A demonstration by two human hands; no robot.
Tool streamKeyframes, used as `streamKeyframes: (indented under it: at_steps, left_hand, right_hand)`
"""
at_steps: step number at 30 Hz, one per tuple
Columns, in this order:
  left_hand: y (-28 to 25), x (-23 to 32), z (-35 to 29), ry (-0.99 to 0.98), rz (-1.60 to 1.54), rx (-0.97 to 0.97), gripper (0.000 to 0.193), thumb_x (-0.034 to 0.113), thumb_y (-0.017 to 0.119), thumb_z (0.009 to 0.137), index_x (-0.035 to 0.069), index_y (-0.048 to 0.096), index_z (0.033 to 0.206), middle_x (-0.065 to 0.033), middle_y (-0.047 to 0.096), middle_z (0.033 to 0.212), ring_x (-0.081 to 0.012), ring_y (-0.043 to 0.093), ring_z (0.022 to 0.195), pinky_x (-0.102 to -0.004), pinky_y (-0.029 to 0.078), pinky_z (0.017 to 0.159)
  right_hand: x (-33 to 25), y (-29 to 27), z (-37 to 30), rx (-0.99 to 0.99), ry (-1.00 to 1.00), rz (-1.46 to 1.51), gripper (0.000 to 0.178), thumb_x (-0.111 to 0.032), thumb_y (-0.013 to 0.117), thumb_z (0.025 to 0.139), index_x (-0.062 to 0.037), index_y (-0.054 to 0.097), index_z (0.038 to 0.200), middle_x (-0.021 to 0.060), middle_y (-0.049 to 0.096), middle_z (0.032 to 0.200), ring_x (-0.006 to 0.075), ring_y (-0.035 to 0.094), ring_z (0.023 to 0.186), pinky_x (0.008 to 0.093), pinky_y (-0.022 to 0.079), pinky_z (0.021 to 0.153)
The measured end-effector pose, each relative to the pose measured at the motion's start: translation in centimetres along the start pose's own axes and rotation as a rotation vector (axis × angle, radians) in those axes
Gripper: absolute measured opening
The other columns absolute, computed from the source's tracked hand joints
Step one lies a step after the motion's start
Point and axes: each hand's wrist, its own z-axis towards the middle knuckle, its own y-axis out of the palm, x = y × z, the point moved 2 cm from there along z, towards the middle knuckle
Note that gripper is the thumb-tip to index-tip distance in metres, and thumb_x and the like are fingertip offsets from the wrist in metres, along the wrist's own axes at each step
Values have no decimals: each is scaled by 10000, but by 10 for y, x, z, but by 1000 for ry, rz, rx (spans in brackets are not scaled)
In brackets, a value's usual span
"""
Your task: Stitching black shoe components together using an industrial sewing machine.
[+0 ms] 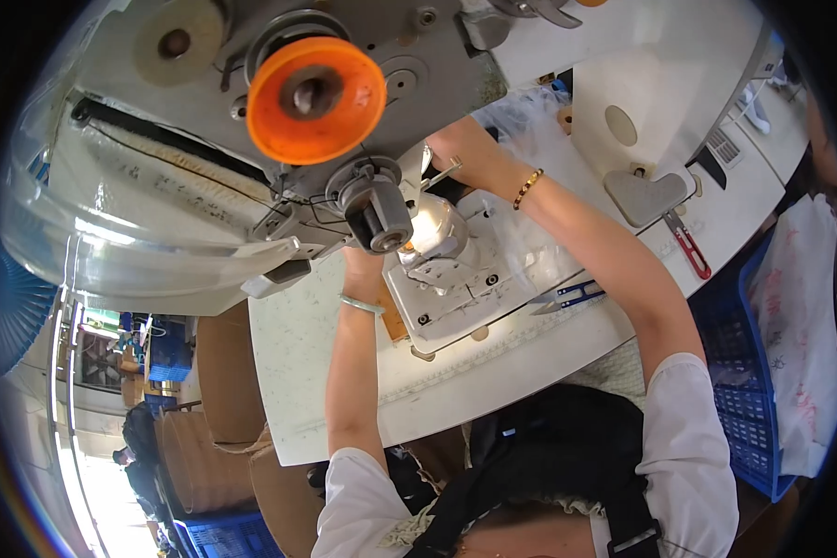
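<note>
A sewing machine (363, 65) fills the upper part of the head view, with an orange dial (316, 100) on its face. Both my arms reach around its needle area, where a lamp shines on the bed plate (456, 302). My left hand (364, 264) is almost wholly behind the machine head; only the part by the wrist shows. On the far side of the needle area lies my right hand (462, 154), its back visible, its fingers hidden by the machine. Anything either hand may hold is out of sight. Dark material (448, 187) shows just below the right hand.
Blue-handled snips (578, 294) lie on the white table (344, 414) beside the bed plate. Farther right is a red-handled tool (688, 245). Clear plastic (539, 139) spreads behind my right arm. A blue basket (739, 372) stands right, cardboard boxes (195, 460) left.
</note>
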Motion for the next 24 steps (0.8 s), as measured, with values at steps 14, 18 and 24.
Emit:
streamKeyframes:
  at_steps: [14, 18, 24]
  left_hand:
    - [8, 37, -26, 437, 652, -124, 277, -112, 590, 762, -34, 551, 1025, -73, 612, 1015, -109, 560, 900, -243, 456, 772]
    - [25, 42, -33, 396, 631, -85, 286, -124, 589, 723, -20, 586, 989, -67, 603, 985, -148, 570, 912, -276, 451, 805]
    - [32, 49, -31, 465, 899, 139, 274, -50, 617, 726, 12, 604, 993, -80, 642, 945, -141, 594, 876, -270, 448, 818]
  right_hand:
    - [-39, -49, -9, -22, -257, 124, 231, -79, 652, 687, -61, 669, 917, 66, 640, 935, 230, 588, 899, 325, 475, 812]
    - [-46, -52, -13, -31, -362, 10, 233, -93, 634, 663, -53, 678, 889, 48, 647, 918, 214, 576, 889, 314, 469, 805]
    - [-55, -61, -4, -106, -446, -82, 262, -120, 621, 636, -68, 685, 885, 26, 639, 868, 188, 565, 874, 286, 471, 775]
